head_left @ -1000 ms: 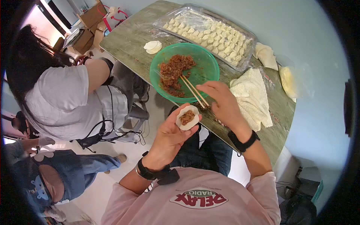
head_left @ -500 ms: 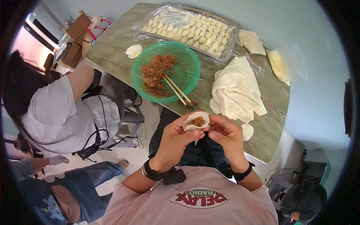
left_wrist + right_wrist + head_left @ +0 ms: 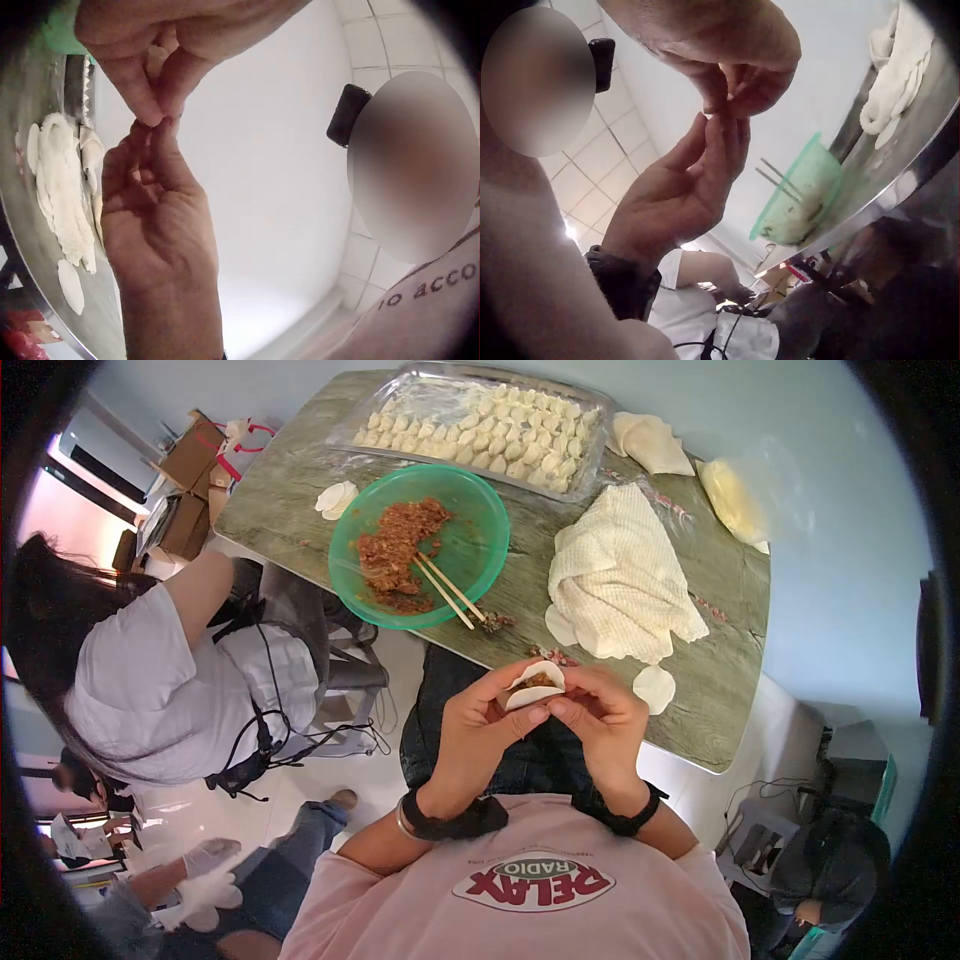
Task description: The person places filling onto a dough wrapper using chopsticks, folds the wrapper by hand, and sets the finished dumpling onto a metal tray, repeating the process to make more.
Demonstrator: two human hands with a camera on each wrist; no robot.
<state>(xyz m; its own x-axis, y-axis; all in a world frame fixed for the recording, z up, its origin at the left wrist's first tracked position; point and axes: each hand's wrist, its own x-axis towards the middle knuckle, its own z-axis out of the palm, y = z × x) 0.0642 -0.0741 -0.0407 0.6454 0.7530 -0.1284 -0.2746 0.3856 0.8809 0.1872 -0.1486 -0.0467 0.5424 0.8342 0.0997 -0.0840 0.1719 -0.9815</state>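
Observation:
Both hands meet in front of the table edge in the head view. A round white wrapper, folded partway up around brown filling, is pinched between them. My left hand grips its left side, thumb along the near edge. On the other side my right hand pinches the wrapper, its thumb tip beside the left one. In the left wrist view the fingertips of the left hand and right hand touch; the fingers mostly hide the wrapper there.
A green bowl of filling holds chopsticks. Behind it stands a metal tray of dumplings. A white cloth lies right, with a loose wrapper near it. Other wrappers lie left. A person sits at left.
The right hand has come from beside the bowl to the wrapper and taken hold of it. The wrapper, flat on the left hand before, is now folded upward. The head view has shifted.

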